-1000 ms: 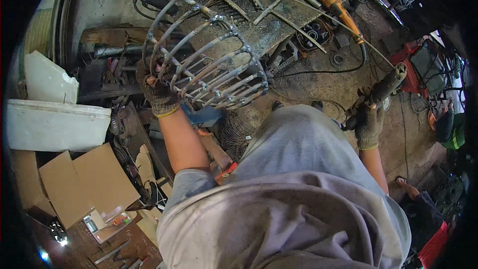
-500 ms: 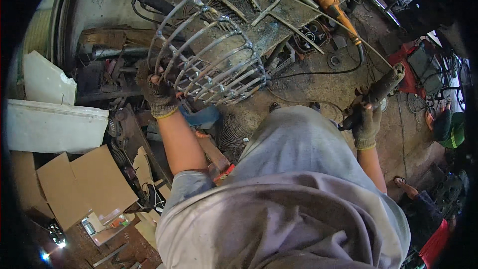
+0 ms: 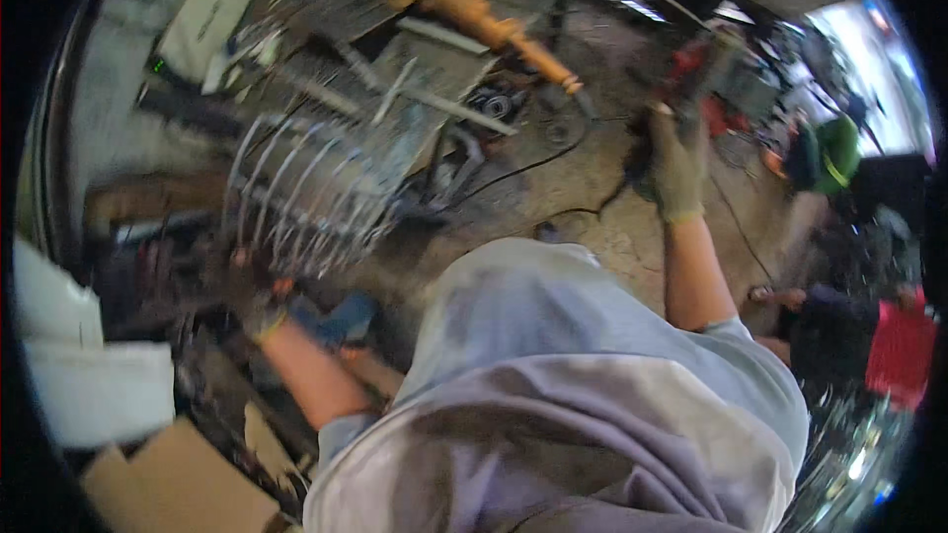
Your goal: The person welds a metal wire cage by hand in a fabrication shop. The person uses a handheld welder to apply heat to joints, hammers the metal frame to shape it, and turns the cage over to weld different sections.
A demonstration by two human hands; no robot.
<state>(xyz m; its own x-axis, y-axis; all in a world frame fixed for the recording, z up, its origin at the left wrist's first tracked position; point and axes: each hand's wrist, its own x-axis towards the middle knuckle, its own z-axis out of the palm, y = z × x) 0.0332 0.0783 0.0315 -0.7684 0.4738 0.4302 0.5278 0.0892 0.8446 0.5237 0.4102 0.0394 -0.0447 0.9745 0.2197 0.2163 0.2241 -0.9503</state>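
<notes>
We find the left hand [image 3: 253, 294], in a dark knitted glove with a yellowish cuff, at the lower left end of a grey, round-barred metal cage [image 3: 314, 205]. Its fingers hold the cage by that end; motion blur hides their exact placement. The cage is tilted, its curved bars fanning upward, in front of the near left part of a dark, littered metal worktable [image 3: 390, 150]. We cannot tell whether the two touch.

We observe the right hand [image 3: 677, 176], in a tan knitted glove, raised well apart from the cage. Its fingers wrap around a dark, cylindrical handheld holder [image 3: 724, 51], which points up and away; its details are blurred.

On the worktable we note crossed grey metal bars [image 3: 396, 91] and, beyond them, a long orange power tool [image 3: 464, 12] with a black cord [image 3: 528, 164] trailing to the floor. At lower left we record a white block-shaped container [image 3: 104, 390] and a brown cardboard box [image 3: 188, 486]. At far right, a red cloth [image 3: 901, 350] shows beside another person's leg.
</notes>
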